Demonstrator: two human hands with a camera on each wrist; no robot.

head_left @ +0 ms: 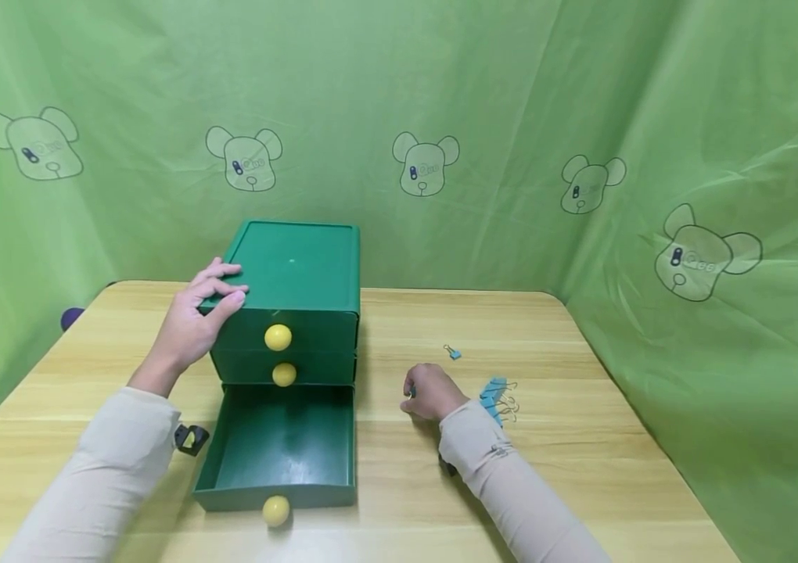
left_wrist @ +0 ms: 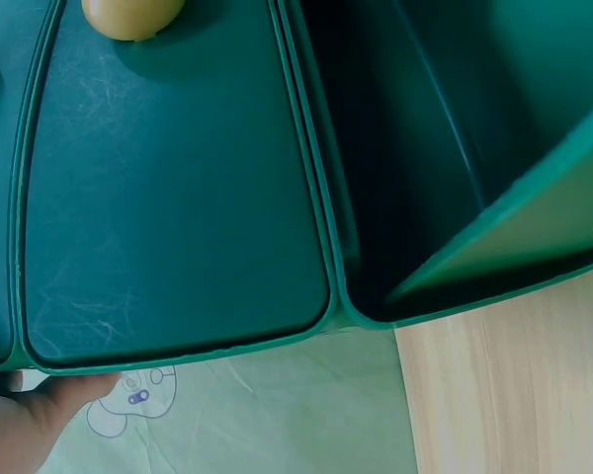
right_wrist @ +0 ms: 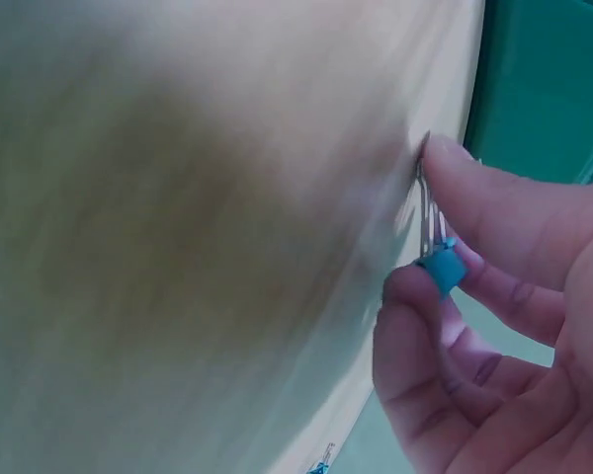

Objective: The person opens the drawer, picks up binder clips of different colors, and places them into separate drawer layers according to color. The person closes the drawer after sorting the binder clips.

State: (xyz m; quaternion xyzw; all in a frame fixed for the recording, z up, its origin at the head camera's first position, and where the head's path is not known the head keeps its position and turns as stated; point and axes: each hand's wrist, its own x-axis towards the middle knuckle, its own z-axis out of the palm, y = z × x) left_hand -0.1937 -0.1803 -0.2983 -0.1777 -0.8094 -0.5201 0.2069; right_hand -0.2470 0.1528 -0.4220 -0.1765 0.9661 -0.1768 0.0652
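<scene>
A green drawer unit [head_left: 293, 266] with three drawers and yellow knobs stands on the table. Its bottom drawer [head_left: 286, 450] is pulled out, and nothing lies in it. My left hand [head_left: 195, 320] rests on the unit's top left edge, fingers over the top. To the right of the unit, my right hand [head_left: 433, 391] is low over the table, pinching a small blue binder clip [right_wrist: 443, 267] between thumb and fingers, its wire handles by the thumb. Several blue binder clips [head_left: 493, 393] lie in a row beside my right wrist. A single clip [head_left: 454, 353] lies farther back.
The wooden table [head_left: 547, 485] reaches to a green curtain [head_left: 483, 78] with bear-head prints at the back and sides. The open drawer juts toward me between my forearms, its front knob [head_left: 275, 511] near the table's front. Something purple [head_left: 71, 317] shows beyond the left edge.
</scene>
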